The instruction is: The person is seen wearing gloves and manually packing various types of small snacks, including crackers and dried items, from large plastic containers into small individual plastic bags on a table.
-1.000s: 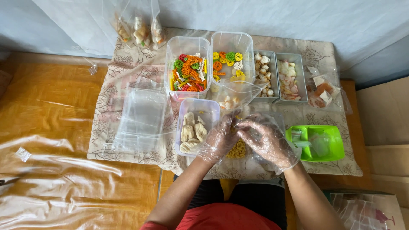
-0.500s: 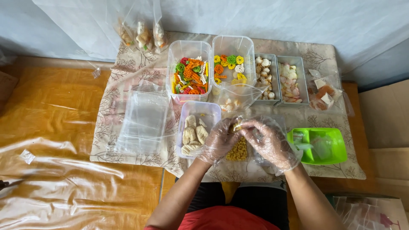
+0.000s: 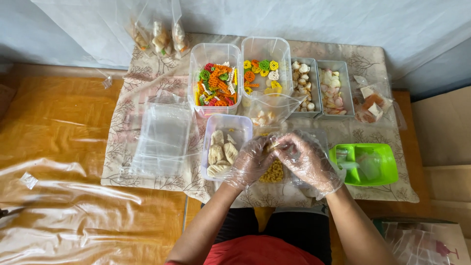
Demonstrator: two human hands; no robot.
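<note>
A small yellow snack piece sits pinched between the fingertips of both gloved hands, just above a heap of yellow snacks in a clear tub. It is too small and too covered to tell its long axis or which way it points. The left hand comes in from the near left, fingers curled onto the piece; the right hand meets it from the right, fingers likewise bent and closed on it — the two hands touch at the tips.

Just left of the hands stands a tub of pale crackers. Farther off, a clear bag with a few pieces lies open, and behind it a row of tubs: mixed coloured snacks, ring snacks, white puffs, pinkish chips. A green tray lies to the right, a stack of empty bags to the left — all on a patterned cloth over the table.
</note>
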